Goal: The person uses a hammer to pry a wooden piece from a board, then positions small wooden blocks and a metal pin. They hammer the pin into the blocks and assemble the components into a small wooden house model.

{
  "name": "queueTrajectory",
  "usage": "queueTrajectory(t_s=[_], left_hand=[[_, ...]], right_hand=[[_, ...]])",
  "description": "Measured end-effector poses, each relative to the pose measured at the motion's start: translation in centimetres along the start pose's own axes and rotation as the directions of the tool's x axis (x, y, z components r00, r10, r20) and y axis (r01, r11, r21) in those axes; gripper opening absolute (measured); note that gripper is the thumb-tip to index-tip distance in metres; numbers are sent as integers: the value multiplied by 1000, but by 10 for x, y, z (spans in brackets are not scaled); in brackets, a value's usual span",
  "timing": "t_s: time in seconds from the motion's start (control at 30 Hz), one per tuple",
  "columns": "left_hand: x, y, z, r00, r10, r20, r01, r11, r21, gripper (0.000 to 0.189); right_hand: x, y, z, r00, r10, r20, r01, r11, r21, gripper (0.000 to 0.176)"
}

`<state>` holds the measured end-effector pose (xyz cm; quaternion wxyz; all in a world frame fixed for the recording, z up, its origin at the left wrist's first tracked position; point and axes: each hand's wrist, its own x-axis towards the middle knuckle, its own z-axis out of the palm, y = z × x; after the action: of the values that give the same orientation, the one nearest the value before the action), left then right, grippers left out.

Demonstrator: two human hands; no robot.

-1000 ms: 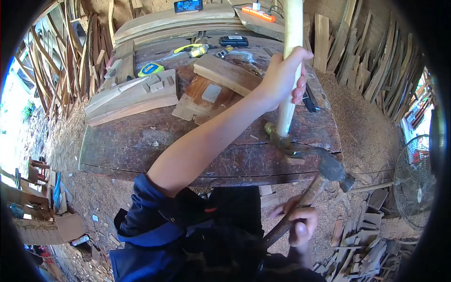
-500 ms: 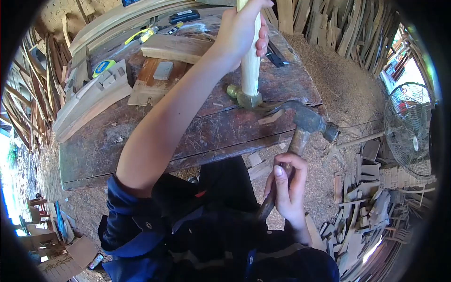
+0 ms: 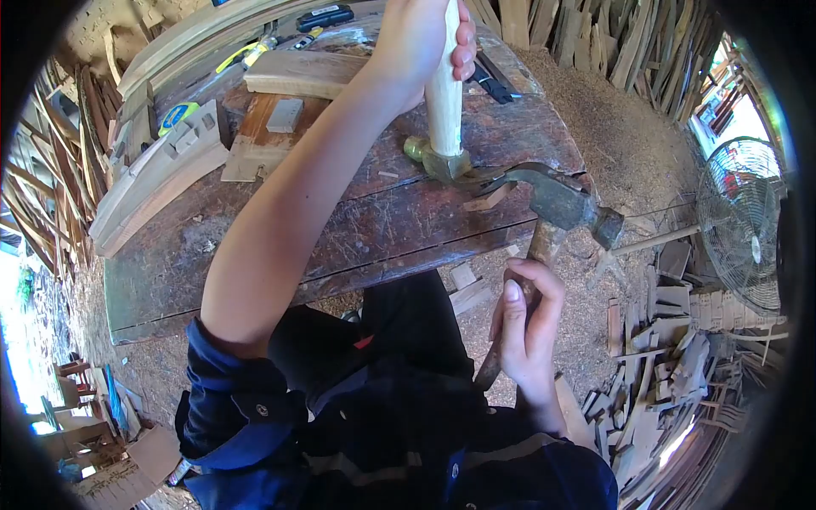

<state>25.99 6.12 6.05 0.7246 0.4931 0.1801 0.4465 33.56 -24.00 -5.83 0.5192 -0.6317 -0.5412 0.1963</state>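
Note:
My left hand (image 3: 418, 47) is wrapped round the pale wooden handle of a hammer (image 3: 444, 110), which stands nearly upright with its head down at the table. In my right hand (image 3: 531, 323) is the dark handle of a claw hammer (image 3: 559, 202), gripped below its head. The claws of this hammer point left and meet the head of the pale-handled hammer, overlapping it near the table's right part. A small wood sliver (image 3: 489, 201) lies just below the two heads.
On the worn table (image 3: 365, 238) are a curved wooden piece (image 3: 161, 183), a tape measure (image 3: 178, 116), a wooden block (image 3: 302, 74), a grey block (image 3: 285, 116) and pliers (image 3: 493, 81). A fan (image 3: 744, 225) stands at right. Wood scraps (image 3: 654, 382) lie on the floor.
The claw hammer's head has shifted slightly right and its claws tilt a little differently. The pale-handled hammer has moved slightly left and up in view, as has the table.

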Motion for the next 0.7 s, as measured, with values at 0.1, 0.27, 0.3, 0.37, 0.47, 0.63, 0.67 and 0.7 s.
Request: queueTrajectory(t_s=[0.1,0.27,0.3,0.37,0.47,0.63,0.67,0.7], left_hand=[[-2,0,1,1000,11,7,-11,1000,19,40],[-3,1,1,1000,9,-4,-9,1000,8,39],[-3,1,2,1000,20,-11,-20,1000,19,39],[-5,2,4,999,46,-25,-45,998,44,40],[-4,4,14,999,23,-38,-18,993,113,41],[-2,26,39,989,93,114,-114,974,196,42],[0,35,49,984,114,137,-141,968,208,42],[1,46,60,974,147,173,-185,957,224,42]], right_hand=[[3,6,0,995,-98,-21,93,982,-163,25],[13,0,-5,980,-197,-22,185,948,-261,24],[14,1,-5,981,-194,-19,183,949,-258,25],[15,4,-6,981,-192,-12,183,950,-253,26],[15,8,-6,989,-151,1,146,951,-271,29],[25,10,-10,920,-390,-40,345,854,-390,23],[27,7,-15,923,-384,-23,343,849,-401,22],[30,3,-20,925,-380,-4,345,845,-409,21]])
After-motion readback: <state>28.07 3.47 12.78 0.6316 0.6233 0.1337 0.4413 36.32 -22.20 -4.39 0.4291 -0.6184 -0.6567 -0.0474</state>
